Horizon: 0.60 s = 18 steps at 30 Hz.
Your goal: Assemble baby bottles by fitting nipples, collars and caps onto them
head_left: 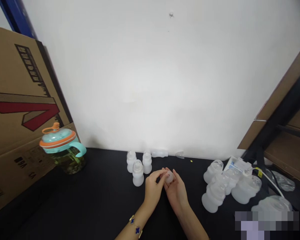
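Close together over the black tabletop, my hands hold a small translucent round piece (169,176) that looks like a baby bottle part; its exact kind is unclear. My left hand (153,186), with a bracelet (135,226) at the wrist, pinches it with thumb and fingers. Cupped palm-up around its other side is my right hand (178,194), fingers curled against it. Just left of my hands stand three capped white baby bottles: a front one (138,175), a back-left one (131,162) and a back-right one (147,163).
A white bottle-like piece (160,153) and a clear cap (180,155) lie by the wall. Several baby bottles (213,196) crowd the right side, near a white cable (271,180) and a plastic bag (283,181). A lidded jug (67,150) stands left, beside a cardboard box (12,133).
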Motion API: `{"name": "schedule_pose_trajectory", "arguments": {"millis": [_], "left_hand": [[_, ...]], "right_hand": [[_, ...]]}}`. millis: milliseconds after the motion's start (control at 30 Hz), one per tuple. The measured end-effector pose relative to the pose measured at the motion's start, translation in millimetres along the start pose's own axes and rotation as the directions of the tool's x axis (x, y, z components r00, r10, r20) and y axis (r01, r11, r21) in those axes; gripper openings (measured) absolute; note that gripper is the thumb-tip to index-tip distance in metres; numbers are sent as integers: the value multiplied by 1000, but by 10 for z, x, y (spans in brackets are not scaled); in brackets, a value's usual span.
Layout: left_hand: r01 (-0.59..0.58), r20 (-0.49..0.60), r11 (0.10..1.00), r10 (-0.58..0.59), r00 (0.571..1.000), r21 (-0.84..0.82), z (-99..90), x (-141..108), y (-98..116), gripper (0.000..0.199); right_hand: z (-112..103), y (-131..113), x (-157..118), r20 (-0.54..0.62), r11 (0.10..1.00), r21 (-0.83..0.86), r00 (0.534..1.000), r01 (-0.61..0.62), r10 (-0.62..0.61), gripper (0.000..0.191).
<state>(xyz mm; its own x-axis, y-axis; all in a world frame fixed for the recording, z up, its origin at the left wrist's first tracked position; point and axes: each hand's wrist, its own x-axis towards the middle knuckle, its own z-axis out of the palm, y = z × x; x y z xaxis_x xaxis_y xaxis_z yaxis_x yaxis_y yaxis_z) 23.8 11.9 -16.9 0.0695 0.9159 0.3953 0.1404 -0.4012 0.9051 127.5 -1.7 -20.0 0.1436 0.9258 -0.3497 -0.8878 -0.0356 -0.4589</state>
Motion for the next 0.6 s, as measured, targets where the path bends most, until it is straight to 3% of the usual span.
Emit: {"name": "schedule_pose_trajectory", "arguments": {"millis": [333,600], "left_hand": [[167,33,946,-165,986,-276,-16,54,-12,24],[261,16,895,-274,962,-362,-56,102,-93,30]], "right_hand": [[24,14,-27,-29,999,-49,999,18,-19,10],[49,27,-80,32,983,-179,999,29,-24,22]]}}
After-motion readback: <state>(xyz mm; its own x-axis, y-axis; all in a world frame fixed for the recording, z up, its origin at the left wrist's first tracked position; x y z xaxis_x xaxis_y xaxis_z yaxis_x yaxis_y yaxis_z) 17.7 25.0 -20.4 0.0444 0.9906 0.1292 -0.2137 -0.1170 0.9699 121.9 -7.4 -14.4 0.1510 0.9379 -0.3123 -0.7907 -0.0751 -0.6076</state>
